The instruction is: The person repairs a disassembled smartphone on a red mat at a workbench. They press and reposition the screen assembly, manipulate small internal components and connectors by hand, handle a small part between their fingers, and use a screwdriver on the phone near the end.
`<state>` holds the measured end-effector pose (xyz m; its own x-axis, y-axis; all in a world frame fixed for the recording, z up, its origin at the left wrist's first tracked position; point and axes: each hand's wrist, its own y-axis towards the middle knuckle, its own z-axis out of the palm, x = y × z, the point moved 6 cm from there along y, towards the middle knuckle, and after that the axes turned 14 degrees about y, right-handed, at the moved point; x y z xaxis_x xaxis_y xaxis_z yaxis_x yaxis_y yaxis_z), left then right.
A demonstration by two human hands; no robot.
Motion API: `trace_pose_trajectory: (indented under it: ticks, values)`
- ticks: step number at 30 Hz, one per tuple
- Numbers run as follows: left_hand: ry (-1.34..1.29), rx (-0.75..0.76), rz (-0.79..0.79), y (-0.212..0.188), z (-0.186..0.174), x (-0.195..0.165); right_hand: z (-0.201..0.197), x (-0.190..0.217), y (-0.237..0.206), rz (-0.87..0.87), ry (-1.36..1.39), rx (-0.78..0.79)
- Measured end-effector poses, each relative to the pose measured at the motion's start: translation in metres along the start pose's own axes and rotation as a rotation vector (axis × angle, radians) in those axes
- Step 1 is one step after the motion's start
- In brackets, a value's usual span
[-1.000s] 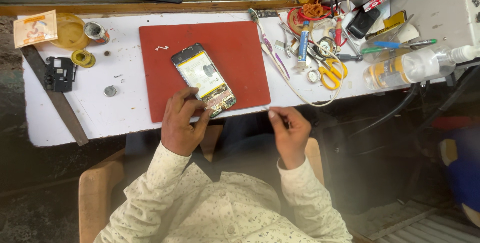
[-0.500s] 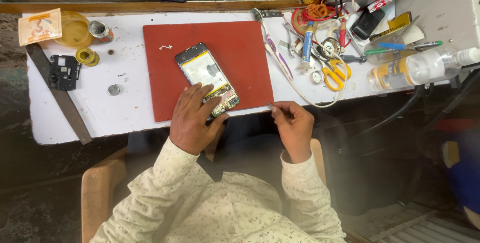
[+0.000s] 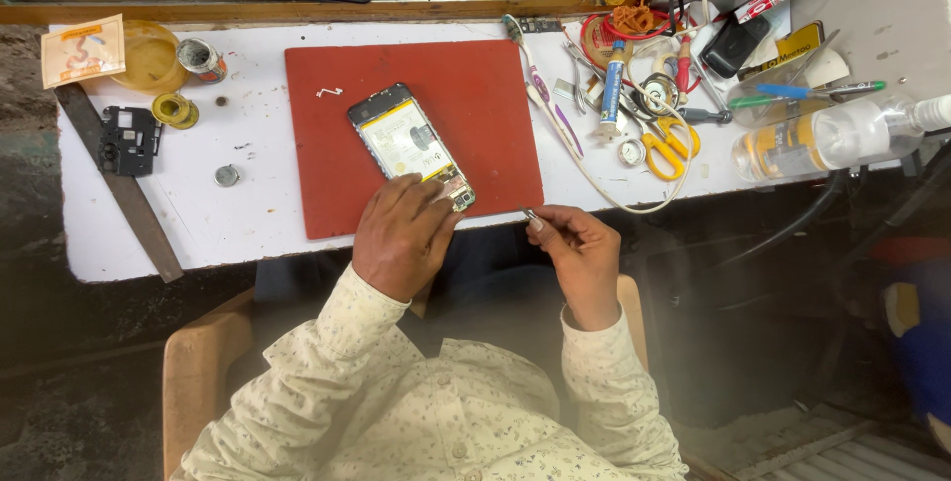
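a repair workshop: white bench cluttered with scissors, red work mat, small tools.

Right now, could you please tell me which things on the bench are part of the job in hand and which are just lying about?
In hand:
opened phone, held by left hand
small metal tool in right hand
red mat

Lying about:
yellow scissors
clear bottle
solder spool
black phone part

The opened phone lies on the mat. Left of the mat sit a tape roll and a camera frame part; right of it, scissors and a bottle
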<state>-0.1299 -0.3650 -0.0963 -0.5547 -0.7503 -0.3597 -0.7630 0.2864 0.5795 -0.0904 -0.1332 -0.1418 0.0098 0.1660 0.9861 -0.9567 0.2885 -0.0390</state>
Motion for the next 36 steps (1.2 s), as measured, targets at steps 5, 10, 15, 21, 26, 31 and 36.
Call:
trace_pose_trajectory:
  ticks: [5, 10, 15, 21, 26, 31, 36]
  values:
    - [-0.077, -0.021, -0.055, 0.007, 0.015, -0.024, -0.019, -0.002, -0.004, 0.036, 0.026, 0.004]
    - [-0.187, -0.061, -0.138, 0.012, 0.026, -0.041, -0.026, 0.001, -0.008, -0.076, -0.025, 0.022]
    - [-0.308, -0.022, -0.254, 0.014, 0.037, -0.034, -0.010, 0.013, -0.010, -0.362, -0.208, -0.099]
    - [-0.375, -0.032, -0.285, 0.015, 0.046, -0.027, 0.020, 0.027, -0.009, -0.544, -0.338, -0.095]
    - [-0.290, -0.075, -0.208, 0.014, 0.043, -0.015, 0.041, 0.020, 0.006, -0.513, -0.364, -0.106]
    - [-0.119, -0.071, -0.084, 0.012, 0.037, -0.008, 0.057, 0.013, 0.015, -0.508, -0.379, -0.099]
    - [-0.089, -0.100, -0.024, 0.010, 0.035, -0.003, 0.067, 0.009, 0.017, -0.539, -0.405, -0.092]
